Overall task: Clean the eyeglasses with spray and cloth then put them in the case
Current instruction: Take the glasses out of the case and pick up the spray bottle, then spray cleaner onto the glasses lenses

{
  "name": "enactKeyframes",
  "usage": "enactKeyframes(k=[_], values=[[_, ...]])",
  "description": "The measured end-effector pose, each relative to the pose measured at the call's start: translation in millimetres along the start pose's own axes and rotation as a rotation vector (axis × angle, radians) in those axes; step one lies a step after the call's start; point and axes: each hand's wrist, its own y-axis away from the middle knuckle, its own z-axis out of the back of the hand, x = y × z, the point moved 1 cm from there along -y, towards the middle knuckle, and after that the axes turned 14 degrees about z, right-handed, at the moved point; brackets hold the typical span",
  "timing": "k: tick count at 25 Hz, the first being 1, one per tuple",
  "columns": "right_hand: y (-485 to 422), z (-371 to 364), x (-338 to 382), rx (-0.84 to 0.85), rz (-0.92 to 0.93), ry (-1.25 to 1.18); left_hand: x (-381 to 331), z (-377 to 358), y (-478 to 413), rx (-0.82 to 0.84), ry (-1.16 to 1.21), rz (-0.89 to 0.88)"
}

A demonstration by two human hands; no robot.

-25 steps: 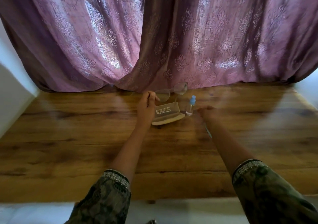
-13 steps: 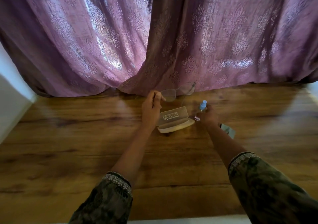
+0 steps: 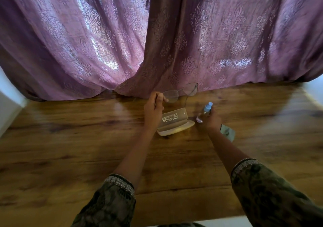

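Spray bottle (image 3: 207, 108) now in right hand (image 3: 210, 121)

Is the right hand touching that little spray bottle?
Touching. The head view shows the right hand gripping the spray bottle below its blue cap.

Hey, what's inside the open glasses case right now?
Only printed lettering on the case lid shows; the glasses are outside, held by the left hand, which covers the case's left end.
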Motion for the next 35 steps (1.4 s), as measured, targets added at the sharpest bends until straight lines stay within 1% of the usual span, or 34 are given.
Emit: enactKeyframes(k=[4,9,14,18,21,23,27,31,35], values=[[17,11,0,-0.083,0.142,-0.042,-5,-6,7,0.009,0.002,-0.003],[53,18,10,-0.133,0.258,-0.262,-10,-13,17,0.022,-0.005,0.001],[88,27,19,-0.167,0.440,-0.259,-14,-18,27,0.028,0.011,-0.002],[106,38,31,-0.192,0.547,-0.325,-14,-25,35,0.022,-0.005,-0.010],[109,44,44,-0.163,0.687,-0.363,-15,-31,38,0.023,-0.015,-0.002],[108,45,54,-0.117,0.756,-0.340,-17,-34,41,0.040,0.003,-0.007],[100,48,69,-0.132,0.733,-0.290,-19,-36,46,0.076,0.041,-0.029],[96,54,81,-0.109,0.785,-0.188,-22,-36,48,0.091,0.036,-0.014],[97,52,86,-0.026,0.688,-0.061,-23,-34,49,0.092,0.043,-0.015]])
